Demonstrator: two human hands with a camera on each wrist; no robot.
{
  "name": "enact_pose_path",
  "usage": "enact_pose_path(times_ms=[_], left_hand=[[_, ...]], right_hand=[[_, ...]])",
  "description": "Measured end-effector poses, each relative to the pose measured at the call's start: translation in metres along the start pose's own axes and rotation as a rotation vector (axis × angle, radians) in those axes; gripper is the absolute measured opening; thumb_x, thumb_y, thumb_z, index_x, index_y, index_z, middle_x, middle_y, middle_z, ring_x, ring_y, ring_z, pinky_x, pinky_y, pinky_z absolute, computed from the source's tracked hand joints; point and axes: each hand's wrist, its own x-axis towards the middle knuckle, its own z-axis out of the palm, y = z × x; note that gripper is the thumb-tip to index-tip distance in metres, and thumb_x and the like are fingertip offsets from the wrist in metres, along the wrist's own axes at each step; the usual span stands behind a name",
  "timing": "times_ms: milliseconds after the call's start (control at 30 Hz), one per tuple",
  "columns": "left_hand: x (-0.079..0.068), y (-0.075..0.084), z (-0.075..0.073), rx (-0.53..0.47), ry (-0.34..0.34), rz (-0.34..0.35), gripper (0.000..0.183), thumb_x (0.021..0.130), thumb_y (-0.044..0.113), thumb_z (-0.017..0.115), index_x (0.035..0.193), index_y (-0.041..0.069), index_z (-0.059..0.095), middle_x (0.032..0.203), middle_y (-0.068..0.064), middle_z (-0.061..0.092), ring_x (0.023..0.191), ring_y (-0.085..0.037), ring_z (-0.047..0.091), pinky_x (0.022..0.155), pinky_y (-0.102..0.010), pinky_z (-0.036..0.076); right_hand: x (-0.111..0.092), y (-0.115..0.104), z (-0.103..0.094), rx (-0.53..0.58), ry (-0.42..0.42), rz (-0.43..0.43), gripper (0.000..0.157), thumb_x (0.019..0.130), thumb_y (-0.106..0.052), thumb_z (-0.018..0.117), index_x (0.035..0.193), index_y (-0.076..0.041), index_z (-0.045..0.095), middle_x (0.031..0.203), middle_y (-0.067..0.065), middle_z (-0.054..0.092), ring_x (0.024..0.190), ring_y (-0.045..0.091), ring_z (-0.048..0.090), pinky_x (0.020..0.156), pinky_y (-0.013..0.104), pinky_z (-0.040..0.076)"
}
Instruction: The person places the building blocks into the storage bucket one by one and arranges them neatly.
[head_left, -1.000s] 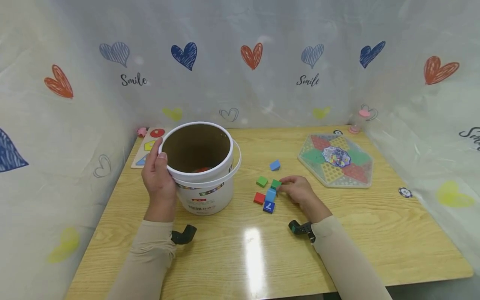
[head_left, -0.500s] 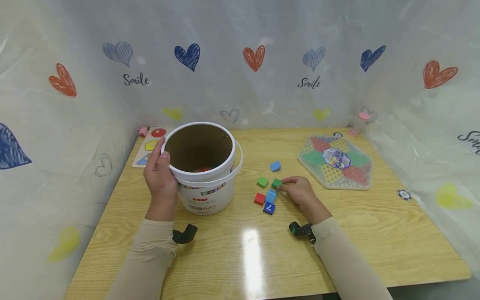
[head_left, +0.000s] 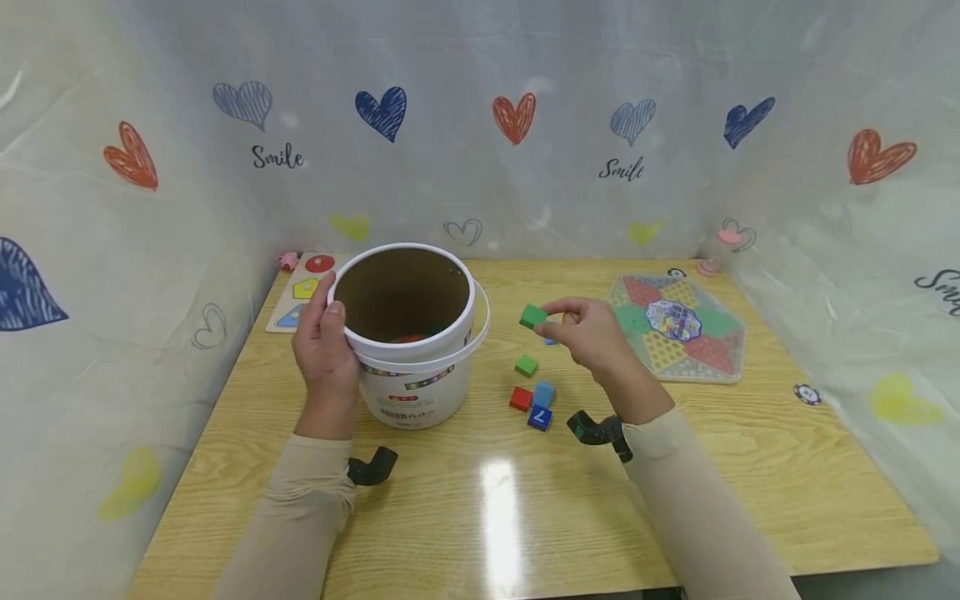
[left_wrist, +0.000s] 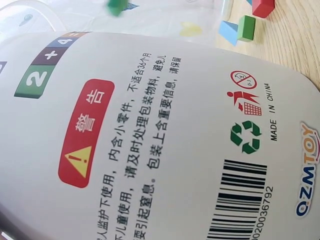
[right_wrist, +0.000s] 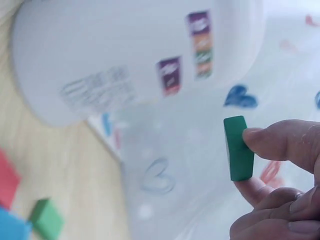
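My left hand (head_left: 326,350) grips the rim of a white plastic bucket (head_left: 412,400) on its left side, thumb outside. A little red shows at the bottom of the bucket. Between thumb and fingertips of my right hand (head_left: 592,333) is a dark green block (head_left: 533,317), raised above the table to the right of the bucket; the right wrist view shows this green block (right_wrist: 239,148) pinched at its ends. Below it on the table lie a light green block (head_left: 527,365), a red block (head_left: 521,398), a light blue block (head_left: 543,393) and a dark blue block marked 7 (head_left: 539,417).
A blue block (head_left: 551,340) is partly hidden behind my right hand. Farther right lies a hexagonal game board (head_left: 675,329), with a pink-capped bottle (head_left: 708,265) behind it. A shape puzzle board (head_left: 303,292) and a pink toy (head_left: 288,262) are at the back left.
My right hand has lifted the dark green block off the table, away from the other blocks and up toward the bucket's rim height. My left hand keeps its grip on the bucket.
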Motion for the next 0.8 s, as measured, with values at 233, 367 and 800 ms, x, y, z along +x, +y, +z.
enact_pose_path(times_ms=[233,367,800], left_hand=[[-0.001,-0.003,0.003,0.011,-0.001,0.018,0.038,0.098,0.026,0.043,0.134,0.035,0.052,0.128,-0.002,0.049,0.122,-0.019,0.044,0.1,-0.044,0.044],[-0.002,0.002,0.003,-0.009,-0.002,0.012,0.039,0.098,0.024,0.042,0.136,0.031,0.052,0.129,-0.006,0.048,0.123,-0.023,0.043,0.1,-0.045,0.043],[-0.003,0.006,0.002,0.013,0.025,0.007,0.039,0.098,0.023,0.042,0.134,0.031,0.054,0.129,-0.007,0.05,0.122,-0.024,0.044,0.1,-0.045,0.043]], right_hand=[[-0.004,-0.049,0.014,-0.045,-0.015,-0.137,0.034,0.08,-0.026,0.075,0.112,-0.016,0.068,0.052,-0.002,0.03,0.04,0.014,0.024,0.037,0.029,0.026],[-0.001,-0.063,0.026,-0.019,-0.034,-0.19,0.03,0.079,-0.023,0.076,0.107,-0.014,0.07,0.052,-0.001,0.031,0.04,0.013,0.026,0.037,0.028,0.024],[0.007,-0.081,0.061,0.044,-0.108,-0.23,0.027,0.076,-0.016,0.077,0.102,-0.011,0.071,0.053,0.001,0.031,0.045,0.014,0.026,0.04,0.026,0.021]])
